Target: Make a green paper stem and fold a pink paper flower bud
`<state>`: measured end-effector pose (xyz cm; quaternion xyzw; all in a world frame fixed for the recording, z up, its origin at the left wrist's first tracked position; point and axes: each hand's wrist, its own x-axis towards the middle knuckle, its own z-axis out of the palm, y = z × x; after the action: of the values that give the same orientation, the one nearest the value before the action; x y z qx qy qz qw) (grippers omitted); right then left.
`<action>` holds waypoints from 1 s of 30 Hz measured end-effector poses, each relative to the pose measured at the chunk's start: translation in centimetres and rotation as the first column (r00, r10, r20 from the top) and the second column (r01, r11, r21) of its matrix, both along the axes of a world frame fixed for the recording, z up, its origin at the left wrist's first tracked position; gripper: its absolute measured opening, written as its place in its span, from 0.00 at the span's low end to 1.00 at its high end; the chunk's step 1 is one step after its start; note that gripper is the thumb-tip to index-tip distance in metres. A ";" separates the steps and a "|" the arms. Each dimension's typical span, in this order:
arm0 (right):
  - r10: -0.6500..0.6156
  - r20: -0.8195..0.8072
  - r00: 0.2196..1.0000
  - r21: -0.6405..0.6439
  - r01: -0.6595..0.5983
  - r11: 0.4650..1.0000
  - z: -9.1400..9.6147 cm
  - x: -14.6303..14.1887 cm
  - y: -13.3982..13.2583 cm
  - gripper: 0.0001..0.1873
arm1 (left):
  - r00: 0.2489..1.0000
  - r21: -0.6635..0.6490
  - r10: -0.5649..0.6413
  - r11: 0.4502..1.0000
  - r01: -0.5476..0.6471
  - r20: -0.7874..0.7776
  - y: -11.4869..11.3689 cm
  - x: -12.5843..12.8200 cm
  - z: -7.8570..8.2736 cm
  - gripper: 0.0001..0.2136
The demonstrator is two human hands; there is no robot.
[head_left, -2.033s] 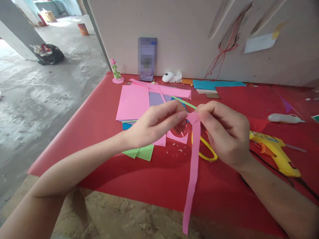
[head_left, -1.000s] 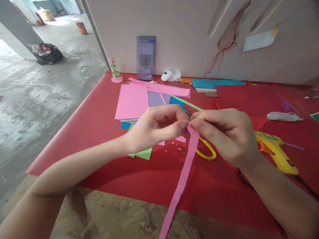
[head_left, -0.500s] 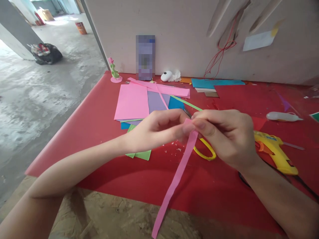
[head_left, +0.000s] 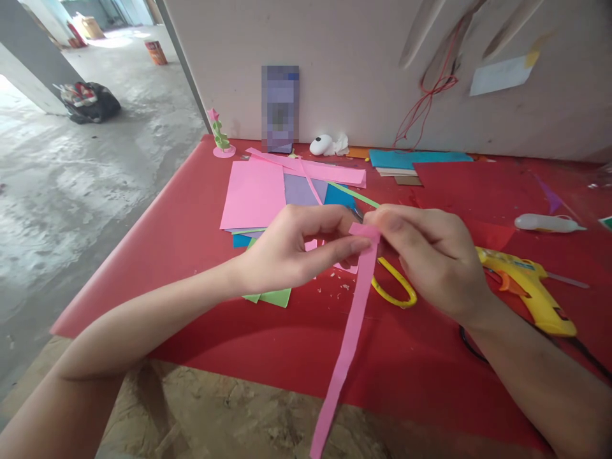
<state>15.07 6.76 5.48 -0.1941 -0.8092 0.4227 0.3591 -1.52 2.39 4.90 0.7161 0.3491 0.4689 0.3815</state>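
Observation:
A long pink paper strip [head_left: 351, 338] hangs from my fingers over the table's front edge, its top end folded across. My left hand [head_left: 299, 248] pinches the strip near the fold between thumb and fingers. On the other side of the fold, my right hand [head_left: 430, 255] grips it with thumb and forefinger. Just below the hands show the yellow-handled scissors [head_left: 394, 287], their blades mostly hidden. Behind my left hand lie pink paper sheets [head_left: 253, 194] on purple and blue ones, with green paper pieces [head_left: 275, 298] nearer me.
A yellow glue gun [head_left: 535, 287] lies at the right with its cord. A white bottle [head_left: 547, 223] is behind it. At the back stand a small paper flower [head_left: 218, 134] and a phone [head_left: 280, 108] against the wall. Blue paper [head_left: 415, 158] lies along the wall.
The strip's hanging end has swung right and hangs steeper. Its top end now shows folded over sideways between my fingers. Both hands remain in nearly the same place.

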 end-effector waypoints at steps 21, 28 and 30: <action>0.096 0.065 0.993 0.108 -0.102 0.989 0.4 0.2 0.5 0.19 | 0.990 0.126 -0.011 0.992 0.029 -0.142 0.3 -0.4 -0.1 0.13; 0.079 0.029 0.996 0.175 -0.083 0.981 0.6 0.2 0.3 0.18 | 0.988 0.281 0.051 0.960 -0.008 -0.144 0.4 0.1 -0.8 0.11; 0.091 0.023 0.996 0.065 -0.092 0.994 0.5 0.1 0.4 0.20 | 0.990 0.274 0.041 0.962 -0.003 -0.131 0.4 0.1 -0.9 0.11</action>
<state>15.19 7.14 5.94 -0.1491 -0.8343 0.4096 0.3375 -1.40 2.77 4.02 0.7881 0.3142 0.4670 0.2491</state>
